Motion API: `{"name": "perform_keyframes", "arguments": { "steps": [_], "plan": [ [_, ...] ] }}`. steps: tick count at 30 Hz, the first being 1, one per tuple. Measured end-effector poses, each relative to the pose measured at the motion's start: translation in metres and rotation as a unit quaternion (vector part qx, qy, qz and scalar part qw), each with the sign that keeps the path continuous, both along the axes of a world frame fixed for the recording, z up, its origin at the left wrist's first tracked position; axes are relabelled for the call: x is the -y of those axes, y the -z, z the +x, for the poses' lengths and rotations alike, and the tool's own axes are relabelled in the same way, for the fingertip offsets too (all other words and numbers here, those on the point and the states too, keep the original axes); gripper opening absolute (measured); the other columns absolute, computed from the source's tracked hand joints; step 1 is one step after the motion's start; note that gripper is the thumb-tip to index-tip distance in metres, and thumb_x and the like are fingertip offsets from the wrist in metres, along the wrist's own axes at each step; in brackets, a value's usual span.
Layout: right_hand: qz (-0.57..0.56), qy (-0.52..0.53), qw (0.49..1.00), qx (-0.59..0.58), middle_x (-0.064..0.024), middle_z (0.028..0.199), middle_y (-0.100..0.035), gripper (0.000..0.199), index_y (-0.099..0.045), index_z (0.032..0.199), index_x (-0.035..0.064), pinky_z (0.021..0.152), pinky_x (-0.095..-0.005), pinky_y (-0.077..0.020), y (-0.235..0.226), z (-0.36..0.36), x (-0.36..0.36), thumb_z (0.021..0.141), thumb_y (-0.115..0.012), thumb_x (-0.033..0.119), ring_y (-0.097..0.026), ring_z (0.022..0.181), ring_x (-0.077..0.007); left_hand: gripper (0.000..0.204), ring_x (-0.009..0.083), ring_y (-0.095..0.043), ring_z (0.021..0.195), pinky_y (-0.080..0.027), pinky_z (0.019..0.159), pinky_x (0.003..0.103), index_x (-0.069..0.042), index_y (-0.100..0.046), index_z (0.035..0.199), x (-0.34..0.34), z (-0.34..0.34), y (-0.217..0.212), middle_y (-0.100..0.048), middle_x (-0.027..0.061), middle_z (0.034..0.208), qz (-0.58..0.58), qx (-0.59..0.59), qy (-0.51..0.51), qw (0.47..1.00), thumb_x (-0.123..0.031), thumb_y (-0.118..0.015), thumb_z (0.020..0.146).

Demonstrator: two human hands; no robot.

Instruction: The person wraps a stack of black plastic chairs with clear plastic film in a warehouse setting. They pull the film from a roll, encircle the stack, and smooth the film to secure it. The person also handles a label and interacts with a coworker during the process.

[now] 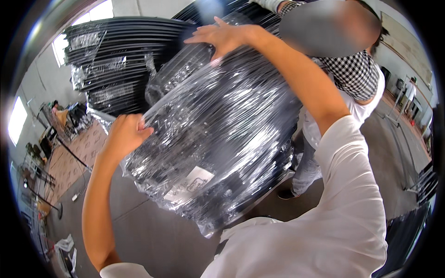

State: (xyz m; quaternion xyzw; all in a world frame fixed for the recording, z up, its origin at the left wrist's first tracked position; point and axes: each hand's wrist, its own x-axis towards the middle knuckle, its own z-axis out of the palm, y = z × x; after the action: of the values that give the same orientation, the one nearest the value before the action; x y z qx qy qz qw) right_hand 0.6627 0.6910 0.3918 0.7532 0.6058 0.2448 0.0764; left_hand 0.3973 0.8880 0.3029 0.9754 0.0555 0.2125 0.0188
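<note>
a large black bundle wrapped in shiny clear plastic film (232, 134), with a white rectangular paper label (191, 183), is directly before the person, in front of a black ribbed stack (134, 39). the left hand's (126, 133) fingers are closed on its left edge; the right hand's (222, 38) fingers spread open at its upper edge.

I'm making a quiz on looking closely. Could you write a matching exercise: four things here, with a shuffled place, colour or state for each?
1. Left hand
2. Right hand
3. Co-worker's sleeve
4. Paper label

A. Black-and-white checked
B. Spread open
C. White, low on the nearest wrapped bundle
D. Curled at that bundle's left edge

Pairs: 1-D, 2-B, 3-A, 4-C
</note>
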Motion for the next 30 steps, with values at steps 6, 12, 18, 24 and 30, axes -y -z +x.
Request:
{"name": "perform_keyframes", "arguments": {
  "steps": [6, 12, 18, 24, 30],
  "plan": [
    [-0.074, 0.007, 0.997, -0.029, -0.0143, 0.121, -0.050, 0.101, -0.035, 0.137, 0.0169, 0.102, -0.0459, -0.0276, -0.020, -0.030, -0.026, 0.049, -0.081, 0.037, -0.043, 0.117, -0.0317, 0.026, 0.0351, -0.059, 0.068, -0.045, 0.064, 0.040, 0.000, -0.058, 0.070, 0.003, -0.007, -0.007, -0.060, 0.0176, 0.066, 0.000, -0.029, -0.017, 0.999, -0.022, -0.071, 0.071],
    [-0.109, -0.148, 0.974, -0.129, -0.0141, 0.082, -0.065, 0.057, -0.061, 0.098, 0.0002, 0.065, -0.0329, -0.0478, -0.046, -0.081, -0.021, 0.050, -0.080, 0.023, -0.063, 0.074, -0.0215, 0.024, 0.0339, -0.059, 0.069, -0.044, 0.064, 0.040, 0.000, -0.056, 0.070, 0.003, -0.013, -0.015, -0.059, 0.0170, 0.065, -0.011, -0.046, 0.008, 0.999, -0.020, -0.069, 0.074],
    [-0.033, -0.117, 0.977, -0.174, -0.0170, 0.098, -0.063, 0.070, -0.055, 0.114, -0.0009, 0.077, -0.0331, -0.0477, -0.059, -0.096, -0.046, 0.052, -0.080, 0.019, -0.060, 0.090, -0.0265, 0.020, 0.0278, -0.062, 0.069, -0.046, 0.063, 0.038, -0.002, -0.055, 0.068, -0.013, -0.023, -0.020, -0.061, 0.0130, 0.066, 0.019, -0.066, 0.008, 0.998, -0.015, -0.068, 0.075],
    [-0.038, -0.040, 0.966, -0.251, -0.0207, 0.116, -0.056, 0.085, -0.045, 0.127, -0.0027, 0.091, -0.0336, -0.0424, -0.087, -0.105, -0.021, 0.053, -0.080, 0.024, -0.053, 0.108, -0.0279, 0.005, 0.0203, -0.066, 0.074, -0.048, 0.066, 0.031, 0.000, -0.059, 0.072, -0.001, -0.023, -0.037, -0.066, 0.0104, 0.072, -0.098, -0.075, 0.052, 0.991, -0.003, -0.059, 0.076],
    [-0.013, -0.066, 0.982, -0.175, -0.0193, 0.122, -0.052, 0.083, -0.047, 0.127, 0.0001, 0.094, -0.0331, -0.0397, -0.081, -0.126, -0.027, 0.055, -0.079, 0.028, -0.050, 0.112, -0.0284, 0.008, 0.0198, -0.065, 0.076, -0.048, 0.071, 0.033, -0.001, -0.064, 0.077, -0.007, -0.037, -0.031, -0.067, 0.0112, 0.076, -0.082, -0.057, 0.032, 0.994, -0.006, -0.058, 0.076]
  ]
}}
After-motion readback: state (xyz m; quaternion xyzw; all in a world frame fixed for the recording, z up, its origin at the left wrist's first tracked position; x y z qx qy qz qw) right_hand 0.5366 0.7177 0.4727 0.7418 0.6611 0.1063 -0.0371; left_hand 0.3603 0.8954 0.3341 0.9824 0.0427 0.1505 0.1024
